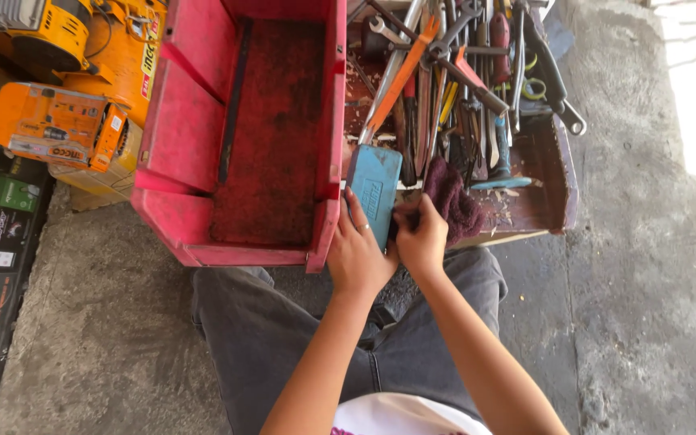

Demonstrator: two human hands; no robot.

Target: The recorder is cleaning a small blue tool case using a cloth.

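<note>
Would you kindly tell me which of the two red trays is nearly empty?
The bright red tray beside the left hand; the darker tray is heaped with tools.

We see a small blue rectangular case (374, 193), shut and scuffed, standing on its long edge at the near rim of the tool tray. It sits just right of the red bin wall, gripped from both sides.

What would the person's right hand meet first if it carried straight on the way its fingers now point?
Probably the dark maroon cloth, lying just beyond the right hand at the edge of the tool tray; the blue plastic case sits beside it. Depth is uncertain.
</note>
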